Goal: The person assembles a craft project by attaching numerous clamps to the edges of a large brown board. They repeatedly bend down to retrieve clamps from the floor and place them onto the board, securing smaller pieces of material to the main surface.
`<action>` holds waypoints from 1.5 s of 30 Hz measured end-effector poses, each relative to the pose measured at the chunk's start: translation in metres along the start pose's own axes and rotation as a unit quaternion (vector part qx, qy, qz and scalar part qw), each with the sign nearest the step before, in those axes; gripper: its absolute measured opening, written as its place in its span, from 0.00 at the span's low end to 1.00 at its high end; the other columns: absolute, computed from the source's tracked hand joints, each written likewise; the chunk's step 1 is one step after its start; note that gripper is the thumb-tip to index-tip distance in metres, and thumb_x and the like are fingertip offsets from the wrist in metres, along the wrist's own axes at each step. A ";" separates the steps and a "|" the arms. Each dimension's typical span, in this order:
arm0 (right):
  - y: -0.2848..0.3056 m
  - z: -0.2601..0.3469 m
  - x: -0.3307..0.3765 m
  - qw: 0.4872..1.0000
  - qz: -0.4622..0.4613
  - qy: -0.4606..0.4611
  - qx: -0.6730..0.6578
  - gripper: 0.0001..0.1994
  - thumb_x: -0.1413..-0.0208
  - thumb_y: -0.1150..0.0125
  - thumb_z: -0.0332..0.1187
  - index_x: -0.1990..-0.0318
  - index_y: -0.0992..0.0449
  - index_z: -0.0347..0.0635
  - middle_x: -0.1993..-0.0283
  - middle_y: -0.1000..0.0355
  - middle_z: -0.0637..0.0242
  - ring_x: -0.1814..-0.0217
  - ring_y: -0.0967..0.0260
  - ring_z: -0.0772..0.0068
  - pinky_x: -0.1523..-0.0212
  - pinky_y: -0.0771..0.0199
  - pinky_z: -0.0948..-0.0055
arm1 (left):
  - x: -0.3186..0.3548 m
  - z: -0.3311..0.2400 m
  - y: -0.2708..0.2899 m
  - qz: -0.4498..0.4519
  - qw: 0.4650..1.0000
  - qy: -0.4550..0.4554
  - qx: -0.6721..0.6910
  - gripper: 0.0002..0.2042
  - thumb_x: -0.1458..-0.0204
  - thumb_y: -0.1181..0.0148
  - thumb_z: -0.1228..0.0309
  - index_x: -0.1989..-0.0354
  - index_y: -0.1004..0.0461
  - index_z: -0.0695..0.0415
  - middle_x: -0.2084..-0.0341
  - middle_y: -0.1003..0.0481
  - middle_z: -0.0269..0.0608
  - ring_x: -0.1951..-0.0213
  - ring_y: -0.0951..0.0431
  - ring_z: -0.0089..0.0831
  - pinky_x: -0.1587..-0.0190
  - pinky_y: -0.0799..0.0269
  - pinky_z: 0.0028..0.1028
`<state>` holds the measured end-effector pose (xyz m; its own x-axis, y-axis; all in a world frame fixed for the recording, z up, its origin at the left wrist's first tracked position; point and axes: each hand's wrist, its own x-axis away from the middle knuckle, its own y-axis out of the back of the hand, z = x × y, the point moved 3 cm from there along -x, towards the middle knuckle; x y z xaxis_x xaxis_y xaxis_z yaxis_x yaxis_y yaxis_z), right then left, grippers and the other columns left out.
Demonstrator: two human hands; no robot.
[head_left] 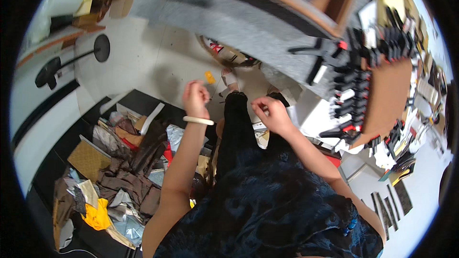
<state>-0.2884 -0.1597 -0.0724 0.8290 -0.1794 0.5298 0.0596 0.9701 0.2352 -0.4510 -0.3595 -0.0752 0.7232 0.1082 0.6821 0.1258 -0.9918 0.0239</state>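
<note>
My left hand (195, 98), a pale bangle (198, 120) on its wrist, is raised in front of me with the fingers pinched together. My right hand (270, 112) is level with it to the right, also pinched. A thin dark strand (219, 97) seems to run between the two hands; it is too fine to make out well. Below the hands hangs my dark fuzzy garment (248, 186). My sandalled foot (229, 79) shows on the pale floor beyond them.
A grey-topped table (248, 24) curves across the top, with several black clamps with red tips (354, 67) at its right end. At lower left, a dark bin holds brown fabric scraps (124, 177) and a yellow cloth (98, 215). A small orange piece (209, 76) lies on the floor.
</note>
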 end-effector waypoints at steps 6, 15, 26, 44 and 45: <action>-0.158 -0.135 -0.219 0.957 0.106 -0.030 0.269 0.15 0.38 0.42 0.43 0.56 0.16 0.43 0.62 0.19 0.51 0.57 0.21 0.44 0.53 0.21 0.52 | -0.064 0.120 0.095 0.003 0.987 0.129 0.098 0.05 0.42 0.42 0.71 0.66 0.26 0.59 0.82 0.32 0.35 0.81 0.34 0.24 0.79 0.40 0.24; -0.294 -0.346 -0.536 0.879 0.032 -0.170 0.444 0.20 0.36 0.47 0.43 0.44 0.21 0.41 0.43 0.23 0.49 0.44 0.23 0.50 0.44 0.23 0.56 | -0.118 0.224 0.173 -0.116 0.937 0.241 0.224 0.05 0.39 0.38 0.70 0.66 0.25 0.56 0.79 0.28 0.31 0.78 0.29 0.19 0.78 0.37 0.21; -0.299 -0.225 -0.332 0.976 0.194 -0.098 -0.027 0.15 0.34 0.41 0.40 0.53 0.21 0.36 0.56 0.19 0.59 0.54 0.24 0.68 0.49 0.26 0.65 | -0.223 0.246 0.143 -0.105 0.994 0.021 0.033 0.21 0.41 0.32 0.67 0.43 0.29 0.61 0.51 0.25 0.43 0.52 0.23 0.27 0.55 0.24 0.26; -0.255 -0.394 -0.535 0.814 -0.152 -0.316 0.463 0.28 0.48 0.29 0.57 0.53 0.16 0.40 0.49 0.19 0.53 0.51 0.19 0.49 0.60 0.17 0.50 | -0.174 0.323 0.147 -0.065 0.955 0.251 0.141 0.05 0.37 0.40 0.70 0.59 0.25 0.58 0.73 0.27 0.33 0.70 0.25 0.22 0.64 0.18 0.31; -0.248 -0.394 -0.532 0.828 -0.190 -0.302 0.433 0.31 0.53 0.26 0.59 0.53 0.17 0.39 0.49 0.20 0.51 0.48 0.20 0.48 0.55 0.17 0.51 | -0.171 0.325 0.144 -0.057 0.954 0.256 0.143 0.05 0.37 0.39 0.70 0.59 0.25 0.58 0.73 0.26 0.34 0.70 0.24 0.22 0.64 0.17 0.31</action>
<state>-0.5252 -0.2410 -0.7333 0.3968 -0.7474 0.5329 -0.3866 0.3905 0.8355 -0.3363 -0.4986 -0.4262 0.2769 0.0945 0.9562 0.4172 -0.9083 -0.0310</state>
